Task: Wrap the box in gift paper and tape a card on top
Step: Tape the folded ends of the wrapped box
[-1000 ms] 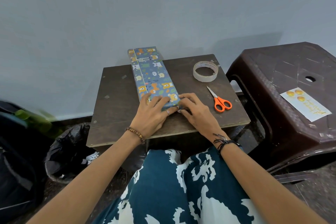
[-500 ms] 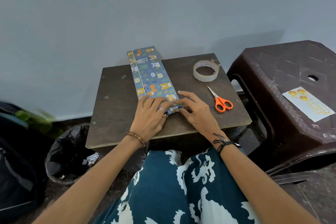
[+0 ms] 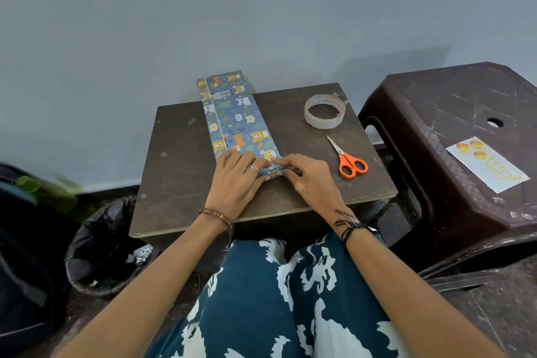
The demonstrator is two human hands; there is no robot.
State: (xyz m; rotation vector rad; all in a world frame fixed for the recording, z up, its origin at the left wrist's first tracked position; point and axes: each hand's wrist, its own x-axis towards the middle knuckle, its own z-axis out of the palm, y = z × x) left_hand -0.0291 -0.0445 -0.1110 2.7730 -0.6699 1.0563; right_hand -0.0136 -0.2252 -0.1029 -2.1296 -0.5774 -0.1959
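A long box wrapped in blue animal-print gift paper (image 3: 235, 119) lies on a small dark table (image 3: 180, 171), its far end reaching past the table's back edge toward the wall. My left hand (image 3: 235, 183) rests flat on the top of the box's near end and presses the paper down. My right hand (image 3: 311, 180) pinches the folded paper flap at the near right corner between thumb and fingers. The near end face is hidden behind my fingers. A white card (image 3: 488, 164) with yellow drawings lies on the brown plastic stool (image 3: 436, 113) to the right.
A roll of clear tape (image 3: 324, 111) sits at the table's back right, with orange-handled scissors (image 3: 350, 164) in front of it. A bin lined with a black bag (image 3: 98, 244) stands on the floor at the left, next to a dark backpack (image 3: 26, 256).
Both hands stay at the near end of the box. My right fingers have drawn in closer to the corner flap, and the left fingers have shifted slightly along the top.
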